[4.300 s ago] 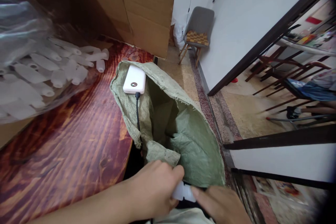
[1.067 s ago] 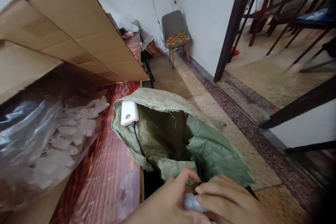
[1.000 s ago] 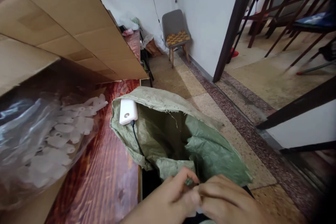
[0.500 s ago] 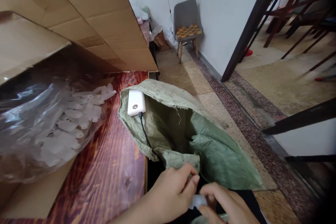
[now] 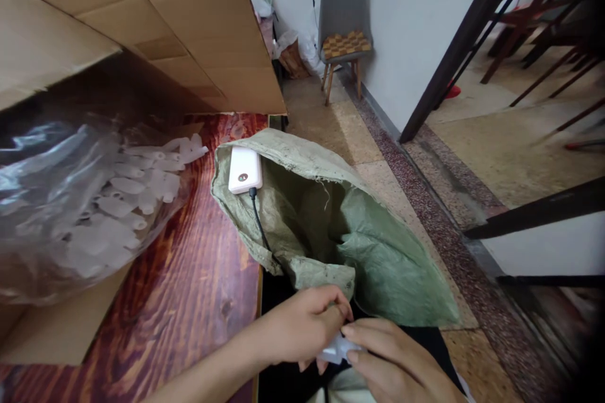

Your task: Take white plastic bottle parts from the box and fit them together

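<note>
In the head view my left hand [image 5: 312,322] is closed on a small translucent whitish plastic piece [image 5: 336,351], low in the middle. From the right, the fingers of my right hand [image 5: 394,352] pinch the same piece, so both hands meet on it. Fingers cover part of the piece, and its full shape is hidden. Just beyond the hands gapes a green woven sack [image 5: 401,280]. A white power bank [image 5: 244,170] rests inside its left rim, with a black cable [image 5: 259,223] running down from it towards my lap.
On the left, a clear plastic bag [image 5: 51,220] with several frosted plastic tubes [image 5: 127,186] spills onto a reddish wooden table [image 5: 198,277]. A large cardboard box [image 5: 208,31] rises behind it. A grey chair [image 5: 344,19] stands by the far wall; a dark door frame [image 5: 454,69] is at right.
My right hand has moved left and closer to my left hand, its fingers now over the plastic piece. The piece sits slightly further left. The camera view has shifted a little.
</note>
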`<state>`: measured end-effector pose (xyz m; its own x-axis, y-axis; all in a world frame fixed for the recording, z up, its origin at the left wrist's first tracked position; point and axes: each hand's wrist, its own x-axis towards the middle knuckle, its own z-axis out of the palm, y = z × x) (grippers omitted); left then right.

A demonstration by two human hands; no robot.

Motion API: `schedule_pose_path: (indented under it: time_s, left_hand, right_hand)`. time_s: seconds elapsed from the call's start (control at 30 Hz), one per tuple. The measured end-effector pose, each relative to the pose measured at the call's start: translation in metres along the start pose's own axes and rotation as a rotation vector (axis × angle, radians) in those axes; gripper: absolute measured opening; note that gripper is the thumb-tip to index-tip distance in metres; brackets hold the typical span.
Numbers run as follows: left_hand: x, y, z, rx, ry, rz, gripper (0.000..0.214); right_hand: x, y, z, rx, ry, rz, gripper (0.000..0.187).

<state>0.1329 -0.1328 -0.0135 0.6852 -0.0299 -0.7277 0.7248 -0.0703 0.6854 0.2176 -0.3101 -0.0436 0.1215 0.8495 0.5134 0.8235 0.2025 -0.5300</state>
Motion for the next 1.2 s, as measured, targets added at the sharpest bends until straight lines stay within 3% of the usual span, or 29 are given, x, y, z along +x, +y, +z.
schedule_pose_path:
  time_s: [0.07, 0.17, 0.27, 0.37, 0.53, 0.63, 0.67, 0.73, 0.8, 0.87, 0.9, 0.93, 1.03, 1.2]
  left_hand:
    - [0.001, 0.000, 0.000, 0.003, 0.017, 0.000, 0.020]
    - [-0.001, -0.004, -0.001, 0.019, 0.057, 0.055, 0.022]
    - [-0.004, -0.009, 0.000, 0.181, 0.197, 0.248, 0.024]
    - [-0.005, -0.013, 0.002, 0.440, 0.339, 0.446, 0.026]
    - [-0.006, -0.014, 0.004, 0.703, 0.392, 0.583, 0.032]
    - [-0.008, -0.014, 0.004, 0.766, 0.388, 0.629, 0.032]
    - [-0.009, -0.013, 0.004, 0.751, 0.384, 0.627, 0.032]
    - [-0.010, -0.012, 0.003, 0.724, 0.386, 0.611, 0.033]
    - [-0.010, -0.011, 0.003, 0.735, 0.388, 0.598, 0.033]
    - [-0.010, -0.011, 0.003, 0.779, 0.382, 0.615, 0.031]
    - [-0.010, -0.011, 0.003, 0.800, 0.379, 0.635, 0.030]
    - [-0.011, -0.011, 0.003, 0.820, 0.376, 0.658, 0.030]
    - [-0.011, -0.012, 0.003, 0.864, 0.387, 0.711, 0.030]
    - [-0.012, -0.013, 0.003, 0.821, 0.381, 0.694, 0.028]
  right_hand:
    - [0.002, -0.001, -0.003, 0.019, -0.043, 0.015, 0.026]
    - [0.001, 0.000, 0.000, 0.055, -0.007, 0.133, 0.017]
    - [-0.005, 0.002, 0.009, 0.104, 0.036, 0.313, 0.011]
    - [-0.010, 0.005, 0.016, 0.276, -0.063, 0.537, 0.011]
    - [-0.006, 0.006, 0.025, 0.816, -0.160, 1.011, 0.050]
    - [-0.005, 0.004, 0.027, 0.890, -0.255, 1.138, 0.071]
    - [-0.007, 0.002, 0.026, 0.830, -0.267, 1.125, 0.075]
    - [-0.013, 0.000, 0.021, 0.579, -0.168, 0.987, 0.072]
    - [-0.021, -0.001, 0.013, 0.302, -0.038, 0.687, 0.055]
    - [-0.027, 0.001, 0.007, 0.136, -0.022, 0.376, 0.048]
    - [-0.029, 0.002, 0.004, 0.105, -0.052, 0.288, 0.050]
    - [-0.030, 0.004, 0.002, 0.096, -0.089, 0.257, 0.051]
    - [-0.031, 0.006, -0.003, 0.074, -0.119, 0.346, 0.054]
    - [-0.035, 0.012, 0.001, 0.090, -0.179, 0.219, 0.057]
